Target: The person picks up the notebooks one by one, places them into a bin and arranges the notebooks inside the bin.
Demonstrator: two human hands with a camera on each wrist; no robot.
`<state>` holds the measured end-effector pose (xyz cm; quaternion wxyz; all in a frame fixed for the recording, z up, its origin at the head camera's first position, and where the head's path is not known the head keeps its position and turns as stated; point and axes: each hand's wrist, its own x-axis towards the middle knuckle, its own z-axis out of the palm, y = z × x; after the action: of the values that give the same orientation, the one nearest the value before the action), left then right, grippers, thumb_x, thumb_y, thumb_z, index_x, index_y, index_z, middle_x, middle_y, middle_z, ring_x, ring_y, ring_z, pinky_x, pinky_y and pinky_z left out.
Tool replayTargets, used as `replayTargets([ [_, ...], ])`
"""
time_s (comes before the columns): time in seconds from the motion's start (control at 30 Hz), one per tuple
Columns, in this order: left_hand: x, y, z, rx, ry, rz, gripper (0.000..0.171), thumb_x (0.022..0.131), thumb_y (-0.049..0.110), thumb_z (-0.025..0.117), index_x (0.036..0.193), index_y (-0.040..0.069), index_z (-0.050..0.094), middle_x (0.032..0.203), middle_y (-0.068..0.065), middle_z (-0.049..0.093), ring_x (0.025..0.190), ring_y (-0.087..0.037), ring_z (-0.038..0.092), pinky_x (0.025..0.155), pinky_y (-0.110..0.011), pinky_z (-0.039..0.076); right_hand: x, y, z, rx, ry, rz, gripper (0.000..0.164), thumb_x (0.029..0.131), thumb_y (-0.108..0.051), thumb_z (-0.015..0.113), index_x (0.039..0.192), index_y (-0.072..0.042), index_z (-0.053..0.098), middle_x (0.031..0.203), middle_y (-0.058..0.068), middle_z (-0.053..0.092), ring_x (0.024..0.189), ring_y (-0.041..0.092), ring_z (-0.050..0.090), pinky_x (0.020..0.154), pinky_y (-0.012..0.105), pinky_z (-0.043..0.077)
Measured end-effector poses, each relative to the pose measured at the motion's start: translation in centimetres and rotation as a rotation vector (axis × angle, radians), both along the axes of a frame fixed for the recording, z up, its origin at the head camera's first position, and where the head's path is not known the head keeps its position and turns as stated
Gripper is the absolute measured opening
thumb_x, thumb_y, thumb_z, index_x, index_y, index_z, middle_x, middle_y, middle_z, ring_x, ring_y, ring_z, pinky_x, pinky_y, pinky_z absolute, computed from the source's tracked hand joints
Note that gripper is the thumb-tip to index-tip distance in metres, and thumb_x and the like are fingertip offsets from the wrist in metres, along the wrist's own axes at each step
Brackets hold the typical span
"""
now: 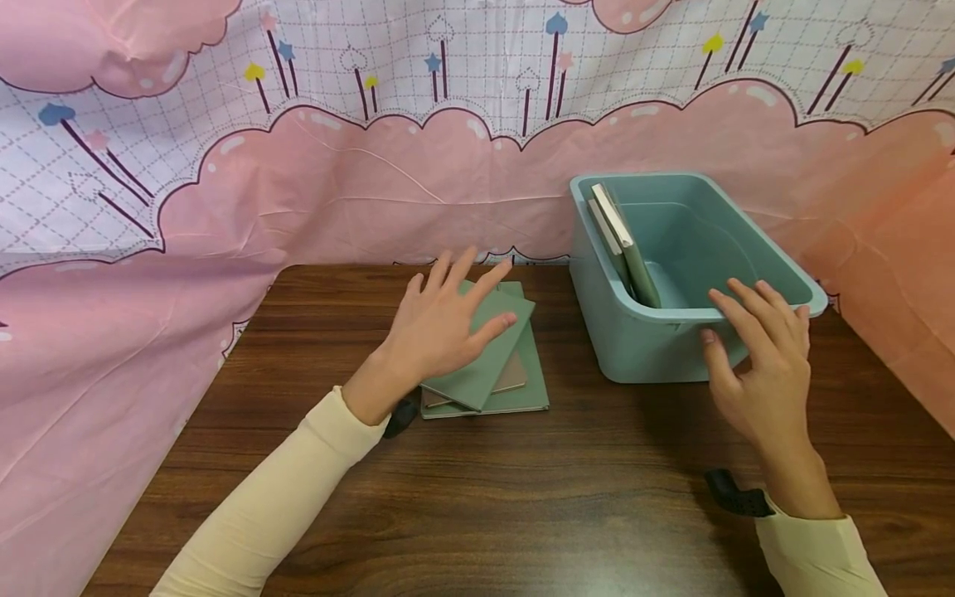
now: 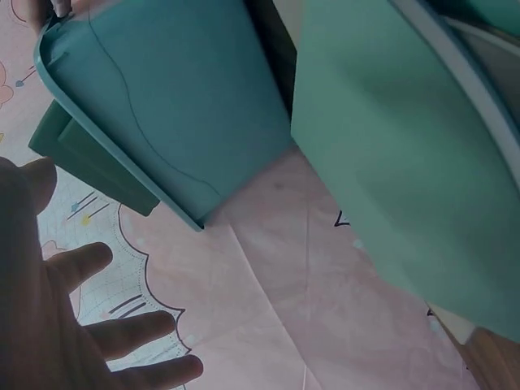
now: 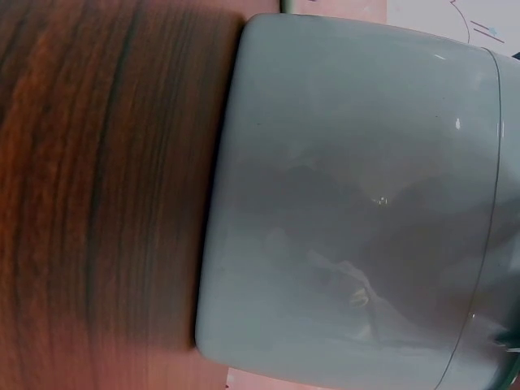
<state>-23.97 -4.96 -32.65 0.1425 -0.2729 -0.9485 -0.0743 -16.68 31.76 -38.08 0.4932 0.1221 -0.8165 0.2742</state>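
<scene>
My left hand (image 1: 440, 332), fingers straight and spread, is over a small stack of books on the table. The top green book (image 1: 496, 352) lies askew; below it are a brown book (image 1: 511, 375) and a larger green book (image 1: 533, 377). In the left wrist view a green cover (image 2: 398, 162) fills the right side, apart from the fingers (image 2: 130, 333). At the front rim of a blue-green plastic bin (image 1: 656, 344) is my right hand (image 1: 764, 373), its fingers loosely extended; whether they touch the rim I cannot tell. The bin's wall (image 3: 349, 195) fills the right wrist view.
Inside the bin, green books (image 1: 622, 245) with pale page edges lean upright against its left wall. Behind the brown wooden table (image 1: 477, 506) hangs a pink and white patterned cloth (image 1: 448, 182). Black straps (image 1: 734, 496) sit at the wrists.
</scene>
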Motion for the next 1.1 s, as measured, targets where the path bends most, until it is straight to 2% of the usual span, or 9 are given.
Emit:
replayTargets([
  [0.47, 0.1, -0.3, -1.3, -0.049, 0.005, -0.016, 0.068, 0.108, 0.067, 0.040, 0.168, 0.039, 0.028, 0.174, -0.012, 0.032, 0.158, -0.042, 0.036, 0.113, -0.065, 0.046, -0.2, 0.4, -0.4, 0.004, -0.007, -0.003, 0.042, 0.090, -0.009, 0.070, 0.132, -0.004, 0.074, 0.143, 0.022, 0.067, 0.150, 0.037, 0.049, 0.129, 0.071, 0.011],
  [0.6, 0.1, -0.4, -1.5, -0.062, -0.035, -0.028, 0.067, 0.108, 0.066, 0.040, 0.168, 0.039, 0.028, 0.173, -0.013, 0.034, 0.157, -0.042, 0.038, 0.112, -0.065, 0.048, -0.2, 0.4, -0.3, 0.007, -0.005, -0.001, 0.042, 0.090, -0.009, 0.070, 0.132, -0.004, 0.074, 0.143, 0.022, 0.067, 0.150, 0.037, 0.049, 0.129, 0.071, 0.011],
  [0.9, 0.1, -0.6, -2.5, -0.097, -0.085, -0.040, 0.068, 0.108, 0.067, 0.039, 0.168, 0.039, 0.027, 0.173, -0.013, 0.034, 0.159, -0.040, 0.035, 0.117, -0.069, 0.040, 0.0, 0.2, -0.1, 0.000, -0.005, 0.002, 0.042, 0.089, -0.007, 0.071, 0.131, -0.003, 0.074, 0.143, 0.023, 0.067, 0.150, 0.036, 0.049, 0.129, 0.071, 0.010],
  [1.1, 0.1, -0.7, -3.2, -0.146, -0.155, -0.062, 0.069, 0.108, 0.067, 0.038, 0.169, 0.040, 0.023, 0.175, -0.012, 0.029, 0.160, -0.043, 0.031, 0.118, -0.068, 0.040, 0.0, 0.1, -0.1, 0.003, -0.009, -0.003, 0.042, 0.089, -0.007, 0.070, 0.131, -0.003, 0.074, 0.143, 0.023, 0.067, 0.150, 0.037, 0.049, 0.129, 0.071, 0.011],
])
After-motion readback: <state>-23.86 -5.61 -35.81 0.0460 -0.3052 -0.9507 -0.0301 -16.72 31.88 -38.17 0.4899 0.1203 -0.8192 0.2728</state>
